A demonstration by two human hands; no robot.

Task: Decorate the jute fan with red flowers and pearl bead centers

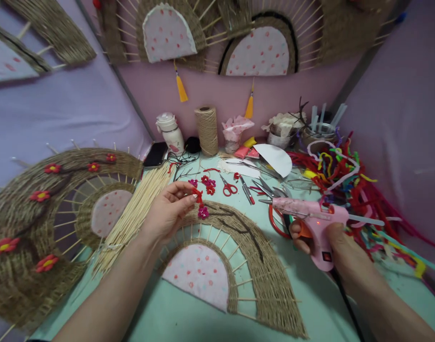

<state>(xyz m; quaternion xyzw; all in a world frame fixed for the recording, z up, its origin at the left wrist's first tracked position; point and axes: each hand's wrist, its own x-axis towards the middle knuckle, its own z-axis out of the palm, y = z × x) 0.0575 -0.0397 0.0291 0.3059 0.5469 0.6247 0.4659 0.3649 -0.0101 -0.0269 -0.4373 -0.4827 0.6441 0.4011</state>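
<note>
My left hand (pixel 170 204) pinches a small red pipe-cleaner flower (pixel 198 194) between thumb and fingertips, above the top edge of a woven twine fan (pixel 274 280). Just beneath it a magenta flower (pixel 203 212) shows; whether it lies on the fan I cannot tell. Dark twig-like branches (pixel 235 222) run across the fan's weave, and a dotted pink half-circle of cloth (pixel 199 270) fills its centre. My right hand (pixel 331 242) is wrapped around a pink hot glue gun (pixel 310 213), its nozzle pointing left. A glue stick (pixel 367 220) sticks out of its back.
More red and magenta flowers (pixel 208 184), red scissors (pixel 228 187) and a craft knife (pixel 247 191) lie behind the fan. Bamboo sticks (pixel 131 213) and a flowered fan (pixel 21 223) are left. Pipe cleaners (pixel 349 175) heap at right. A twine spool (pixel 206 130) and white bottle (pixel 170 133) stand behind.
</note>
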